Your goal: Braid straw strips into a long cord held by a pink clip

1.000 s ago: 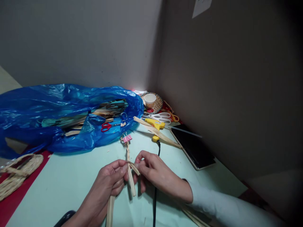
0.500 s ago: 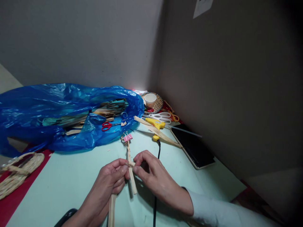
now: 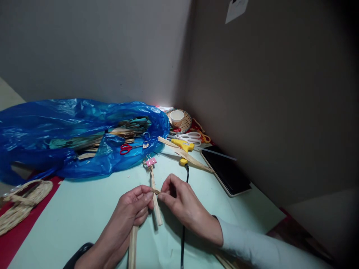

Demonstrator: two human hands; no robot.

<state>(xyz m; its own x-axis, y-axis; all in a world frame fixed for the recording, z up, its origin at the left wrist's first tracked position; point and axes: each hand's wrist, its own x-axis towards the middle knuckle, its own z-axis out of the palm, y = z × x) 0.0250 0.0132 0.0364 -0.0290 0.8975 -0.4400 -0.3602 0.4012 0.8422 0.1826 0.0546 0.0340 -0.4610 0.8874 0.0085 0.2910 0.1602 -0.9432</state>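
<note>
A pale braid of dried plant strips runs toward me from a pink binder clip at the edge of the blue bag. My left hand pinches the braid's working part between thumb and fingers, and a long flat strip hangs down below that palm. On the other side, my right hand pinches a short strip that crosses over the braid. A loose strand end sticks out toward me between the two hands. The fingertips partly hide the crossing.
Behind lies a blue plastic bag with dried strips and red-handled scissors. A yellow glue gun, white-handled scissors, a cup and a tablet stand right. A black cord passes under my right hand. Woven pieces lie left.
My right hand has shifted slightly up and left, and the crossing strip between the fingertips has turned and looks narrower. My left hand keeps its pinch in nearly the same place.
</note>
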